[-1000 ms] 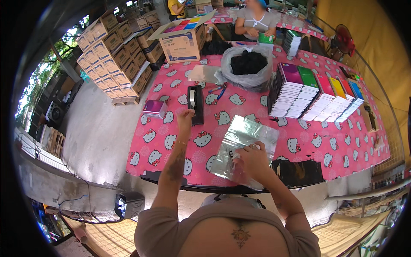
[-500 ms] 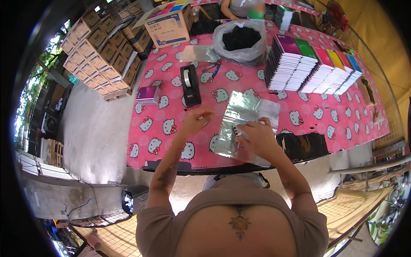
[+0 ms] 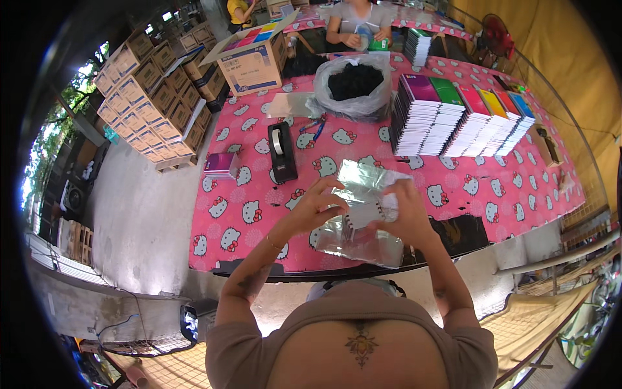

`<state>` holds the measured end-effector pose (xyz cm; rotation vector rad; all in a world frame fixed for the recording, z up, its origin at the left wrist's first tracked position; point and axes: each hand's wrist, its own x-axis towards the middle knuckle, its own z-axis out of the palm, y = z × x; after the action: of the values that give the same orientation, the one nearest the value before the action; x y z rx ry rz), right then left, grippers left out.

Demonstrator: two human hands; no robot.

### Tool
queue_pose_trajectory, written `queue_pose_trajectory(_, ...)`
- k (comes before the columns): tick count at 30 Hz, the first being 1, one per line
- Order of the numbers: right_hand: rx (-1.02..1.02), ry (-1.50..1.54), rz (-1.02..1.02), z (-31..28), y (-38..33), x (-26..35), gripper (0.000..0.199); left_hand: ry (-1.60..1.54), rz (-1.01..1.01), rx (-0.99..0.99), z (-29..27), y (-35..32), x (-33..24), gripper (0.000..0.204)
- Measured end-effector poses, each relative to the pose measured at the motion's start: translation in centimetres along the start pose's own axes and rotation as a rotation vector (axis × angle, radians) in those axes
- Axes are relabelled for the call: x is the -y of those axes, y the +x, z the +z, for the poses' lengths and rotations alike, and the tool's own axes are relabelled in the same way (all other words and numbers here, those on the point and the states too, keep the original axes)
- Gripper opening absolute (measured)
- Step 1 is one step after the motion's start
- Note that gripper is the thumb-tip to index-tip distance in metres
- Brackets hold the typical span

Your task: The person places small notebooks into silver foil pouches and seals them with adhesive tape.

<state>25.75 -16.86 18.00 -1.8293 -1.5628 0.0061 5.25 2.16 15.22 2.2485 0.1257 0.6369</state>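
A small spiral notebook, its white side showing and black coils at its left edge, lies over a stack of shiny clear plastic sleeves near the table's front edge. My right hand holds the notebook from its right side, thumb at the near part and fingers toward the far part. Left of the coils, my left hand is open, thumb and fingers curved and apart with nothing between them. Its fingertips hover close to the notebook and the sleeves.
Beyond my left hand stand a black tape dispenser and a small purple notebook stack. Blue-handled scissors lie near a plastic bag of black material. Tall coloured notebook stacks stand right; a carton and a seated person are behind.
My left hand has moved right and nearer to the notebook. The right hand has shifted its grip to the right side, exposing more white. The view has tilted up, showing more of the person opposite.
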Motion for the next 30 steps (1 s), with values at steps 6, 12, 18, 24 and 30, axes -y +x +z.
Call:
queue_pose_trajectory(6, 0.22, 0.243, -0.304, 5.5, -2.4, -6.3, 0.061, 0.202, 0.138, -0.015, 2.6, 2.7, -0.2, 0.013)
queue_pose_trajectory(12, 0.153, 0.63, -0.2, 6.5, -3.0, -6.9, 0.054, 0.264, 0.116, -0.075, 3.9, 3.2, 0.9, 0.012)
queue_pose_trajectory(18, 0.234, 0.501, -0.249, 4.2, -2.2, -7.9, 0.041, 0.221, -0.018, -0.135, 3.3, 1.0, -0.2, 0.015)
queue_pose_trajectory(24, 0.19, 0.651, -0.065, 4.0, -1.9, -8.2, 0.051, 0.285, -0.036, -0.212, 3.8, 0.7, -1.5, 0.017)
queue_pose_trajectory(30, 0.399, 0.225, -0.497, 5.5, -1.4, -8.8, 0.05, 0.34, 0.054, -0.203, 5.8, 2.0, -1.4, 0.021)
